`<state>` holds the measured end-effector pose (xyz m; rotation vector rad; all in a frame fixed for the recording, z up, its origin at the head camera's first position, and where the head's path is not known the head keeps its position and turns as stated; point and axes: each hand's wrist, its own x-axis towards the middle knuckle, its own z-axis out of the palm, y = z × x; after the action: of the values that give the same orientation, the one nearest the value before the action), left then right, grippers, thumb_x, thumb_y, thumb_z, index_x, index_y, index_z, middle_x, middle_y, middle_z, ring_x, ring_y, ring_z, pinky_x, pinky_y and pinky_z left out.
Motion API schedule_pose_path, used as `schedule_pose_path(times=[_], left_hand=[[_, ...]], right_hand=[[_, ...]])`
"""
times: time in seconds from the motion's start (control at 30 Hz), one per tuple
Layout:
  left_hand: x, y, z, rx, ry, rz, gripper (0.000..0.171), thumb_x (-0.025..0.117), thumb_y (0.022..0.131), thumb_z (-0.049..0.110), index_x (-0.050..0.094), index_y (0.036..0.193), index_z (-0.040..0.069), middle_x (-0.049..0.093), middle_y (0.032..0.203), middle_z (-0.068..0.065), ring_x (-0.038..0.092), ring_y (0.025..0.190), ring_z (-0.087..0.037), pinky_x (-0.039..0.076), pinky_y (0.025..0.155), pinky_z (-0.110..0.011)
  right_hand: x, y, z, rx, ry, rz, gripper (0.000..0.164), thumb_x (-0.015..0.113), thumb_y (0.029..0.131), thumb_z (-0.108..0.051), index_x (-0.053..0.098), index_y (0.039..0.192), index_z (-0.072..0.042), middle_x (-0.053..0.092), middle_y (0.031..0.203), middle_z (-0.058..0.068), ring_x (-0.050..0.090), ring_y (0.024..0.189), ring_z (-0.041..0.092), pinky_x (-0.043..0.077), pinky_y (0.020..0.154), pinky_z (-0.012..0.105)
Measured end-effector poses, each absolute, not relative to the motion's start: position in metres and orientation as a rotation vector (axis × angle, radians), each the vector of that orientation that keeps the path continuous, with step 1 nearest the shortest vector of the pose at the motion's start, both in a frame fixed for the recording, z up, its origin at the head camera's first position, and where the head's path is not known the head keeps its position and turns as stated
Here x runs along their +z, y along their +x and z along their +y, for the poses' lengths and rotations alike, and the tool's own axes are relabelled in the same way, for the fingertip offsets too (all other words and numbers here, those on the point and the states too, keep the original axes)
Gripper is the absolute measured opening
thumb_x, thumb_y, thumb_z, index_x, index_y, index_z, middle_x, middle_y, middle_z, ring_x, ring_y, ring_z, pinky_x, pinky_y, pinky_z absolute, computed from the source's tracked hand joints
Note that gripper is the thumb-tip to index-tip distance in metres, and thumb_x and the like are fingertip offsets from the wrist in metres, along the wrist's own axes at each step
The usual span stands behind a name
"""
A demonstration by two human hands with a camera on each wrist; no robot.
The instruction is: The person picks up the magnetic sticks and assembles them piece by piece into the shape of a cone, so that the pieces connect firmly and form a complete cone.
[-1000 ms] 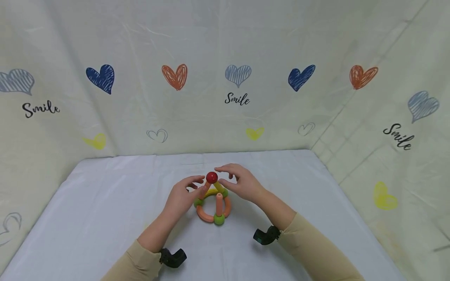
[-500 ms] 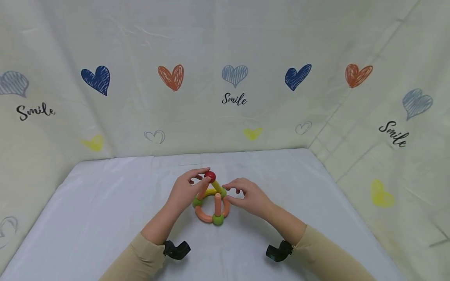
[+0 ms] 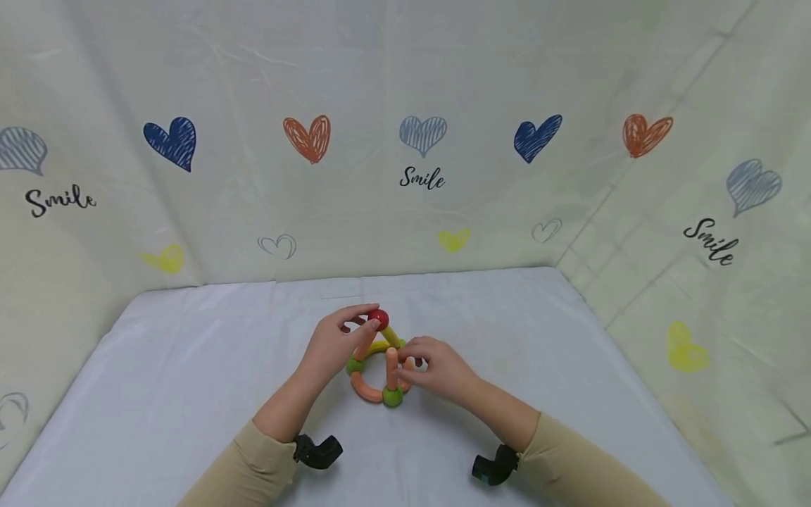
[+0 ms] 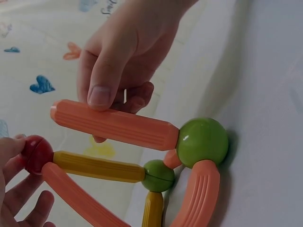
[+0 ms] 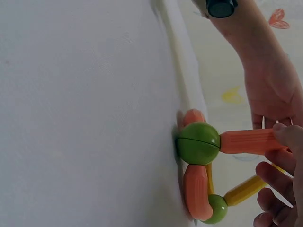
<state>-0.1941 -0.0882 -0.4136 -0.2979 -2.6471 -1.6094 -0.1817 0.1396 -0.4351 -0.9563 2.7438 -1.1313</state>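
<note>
A small structure of magnetic rods and balls stands on the table. Its base is a ring of curved orange rods (image 3: pixel 365 389) and a yellow one, joined by green balls (image 3: pixel 355 366). My left hand (image 3: pixel 332 343) pinches the red ball (image 3: pixel 379 320) at the top, where a slanting yellow rod (image 4: pixel 99 166) and an orange rod (image 4: pixel 78 194) meet. Between thumb and fingers, my right hand (image 3: pixel 440 367) holds the straight orange rod (image 4: pixel 113 125), which rises from the front green ball (image 5: pixel 198 143). That rod's upper end is apart from the red ball.
White cloth covers the table (image 3: pixel 209 394). Behind it hangs a pale backdrop (image 3: pixel 367 211) printed with hearts and "Smile". Black wrist cameras (image 3: pixel 318 451) sit at both beige sleeves (image 3: pixel 583 451).
My left hand has come up to the red ball and now grips it. The right hand has left the top, moved down and closed its fingers on the upright orange rod.
</note>
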Motion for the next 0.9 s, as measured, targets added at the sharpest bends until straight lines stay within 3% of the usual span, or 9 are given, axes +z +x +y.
schedule_pose_path(times=[0.27, 0.5, 0.9], left_hand=[[-0.411, -0.19, -0.084, -1.635, -0.331, -2.623, 0.039, 0.069, 0.093, 0.04, 0.068, 0.129, 0.027, 0.067, 0.115, 0.007, 0.056, 0.108, -0.016, 0.043, 0.091, -0.039], [-0.409, -0.185, -0.081, -1.632, -0.343, -2.672, 0.037, 0.071, 0.089, 0.048, 0.068, 0.125, 0.037, 0.066, 0.117, 0.01, 0.055, 0.114, -0.028, 0.046, 0.087, -0.042], [-0.411, -0.177, -0.082, -1.594, -0.412, -2.686, 0.038, 0.074, 0.087, 0.044, 0.07, 0.123, 0.034, 0.066, 0.114, 0.018, 0.057, 0.113, -0.022, 0.043, 0.092, -0.043]], right_hand=[[-0.435, -0.18, 0.135, -1.171, -0.864, 2.752, 0.012, 0.074, 0.09, -0.022, 0.075, 0.102, -0.022, 0.061, 0.086, -0.014, 0.055, 0.08, 0.016, 0.047, 0.067, 0.027], [-0.435, -0.178, 0.133, -1.208, -0.72, 2.76, 0.013, 0.075, 0.089, -0.023, 0.076, 0.103, -0.021, 0.059, 0.083, -0.013, 0.053, 0.077, 0.013, 0.047, 0.062, 0.026], [-0.439, -0.176, 0.13, -1.219, -0.725, 2.773, 0.015, 0.075, 0.089, -0.022, 0.075, 0.103, -0.019, 0.059, 0.083, -0.013, 0.053, 0.074, 0.012, 0.047, 0.061, 0.026]])
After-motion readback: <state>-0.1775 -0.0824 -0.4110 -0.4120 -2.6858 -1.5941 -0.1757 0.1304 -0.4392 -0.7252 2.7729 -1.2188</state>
